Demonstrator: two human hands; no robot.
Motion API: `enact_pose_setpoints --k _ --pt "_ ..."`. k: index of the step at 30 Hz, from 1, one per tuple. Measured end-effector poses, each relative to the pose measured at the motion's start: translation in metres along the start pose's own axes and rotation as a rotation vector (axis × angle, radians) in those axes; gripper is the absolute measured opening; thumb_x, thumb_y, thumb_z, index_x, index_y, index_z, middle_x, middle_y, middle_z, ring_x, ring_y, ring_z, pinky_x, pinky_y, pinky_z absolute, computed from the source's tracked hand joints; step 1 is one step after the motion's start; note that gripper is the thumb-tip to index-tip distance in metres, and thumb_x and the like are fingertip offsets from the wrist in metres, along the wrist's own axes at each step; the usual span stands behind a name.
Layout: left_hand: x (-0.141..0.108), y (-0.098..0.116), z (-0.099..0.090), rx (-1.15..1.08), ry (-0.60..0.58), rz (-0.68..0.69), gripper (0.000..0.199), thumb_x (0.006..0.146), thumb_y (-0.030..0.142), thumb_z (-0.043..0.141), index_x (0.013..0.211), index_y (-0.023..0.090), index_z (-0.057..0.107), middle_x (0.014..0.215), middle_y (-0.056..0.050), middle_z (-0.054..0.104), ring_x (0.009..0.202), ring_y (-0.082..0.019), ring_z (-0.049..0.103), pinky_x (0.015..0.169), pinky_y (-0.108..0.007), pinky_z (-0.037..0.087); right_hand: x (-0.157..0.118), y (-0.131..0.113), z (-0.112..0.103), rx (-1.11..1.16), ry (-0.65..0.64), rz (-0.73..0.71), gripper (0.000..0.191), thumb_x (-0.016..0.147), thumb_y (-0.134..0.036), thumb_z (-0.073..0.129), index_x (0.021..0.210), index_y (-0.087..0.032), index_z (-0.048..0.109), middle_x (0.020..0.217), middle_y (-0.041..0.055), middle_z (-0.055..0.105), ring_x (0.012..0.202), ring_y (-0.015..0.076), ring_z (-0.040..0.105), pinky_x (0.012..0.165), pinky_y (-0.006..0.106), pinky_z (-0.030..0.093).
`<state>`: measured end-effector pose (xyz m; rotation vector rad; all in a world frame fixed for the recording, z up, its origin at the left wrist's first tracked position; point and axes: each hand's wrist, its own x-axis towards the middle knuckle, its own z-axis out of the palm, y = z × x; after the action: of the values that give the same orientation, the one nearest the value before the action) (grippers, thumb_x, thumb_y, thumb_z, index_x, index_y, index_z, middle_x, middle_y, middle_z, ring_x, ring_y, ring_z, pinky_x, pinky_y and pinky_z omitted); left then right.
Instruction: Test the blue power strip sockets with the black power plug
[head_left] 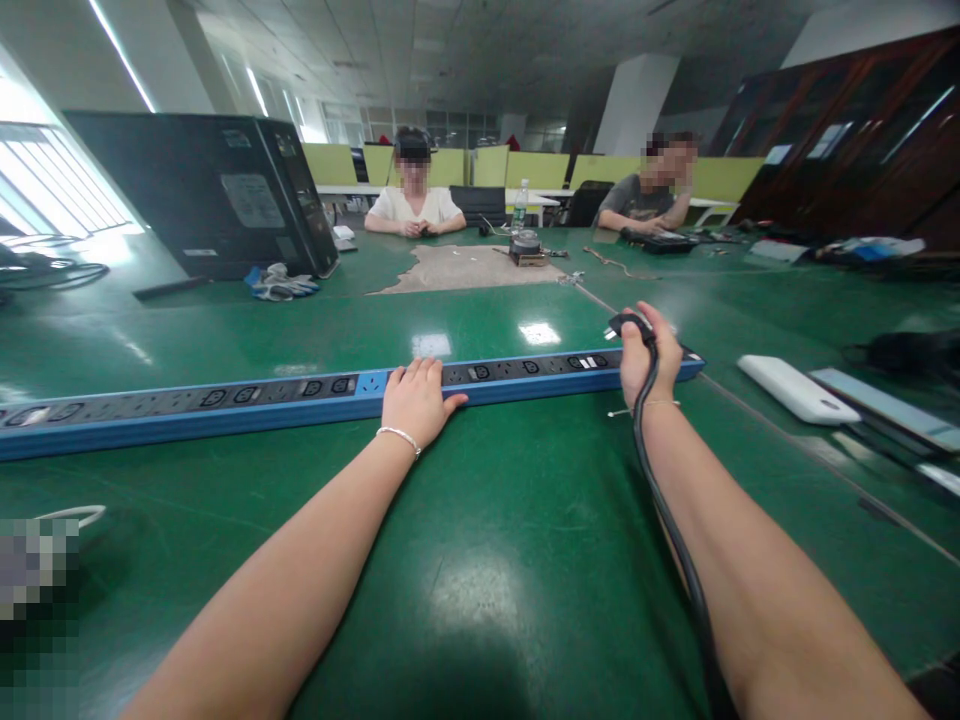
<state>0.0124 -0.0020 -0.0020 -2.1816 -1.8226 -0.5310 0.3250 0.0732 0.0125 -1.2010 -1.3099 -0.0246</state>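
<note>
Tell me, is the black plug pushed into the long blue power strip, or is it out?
It's out. The right hand holds the plug, and its metal prongs show bare.

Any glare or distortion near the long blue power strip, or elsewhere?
Head view: white glare patches on the glossy green tabletop, beyond and nearer than the power strip; same view, wide-angle stretch seems to lean the boxy black computer tower; same view, lower-left corner pixelated.

Pwr strip (540,368) across tbl (480,520); gloves (281,283) behind, at L.
</note>
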Motion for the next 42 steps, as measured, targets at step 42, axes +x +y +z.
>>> enact_pose_setpoints --k 42 --pt "0.0 0.0 0.0 0.015 0.001 -0.005 0.062 0.083 0.055 0.044 0.127 0.012 0.045 0.133 -0.016 0.05 0.128 -0.028 0.04 0.104 -0.044 0.029 0.023 0.053 -0.033 0.016 0.179 0.053 0.039 0.082 -0.032 0.044 0.109 -0.009 0.06 0.111 0.019 0.063 0.098 0.0219 0.061 0.087 0.032 0.047"
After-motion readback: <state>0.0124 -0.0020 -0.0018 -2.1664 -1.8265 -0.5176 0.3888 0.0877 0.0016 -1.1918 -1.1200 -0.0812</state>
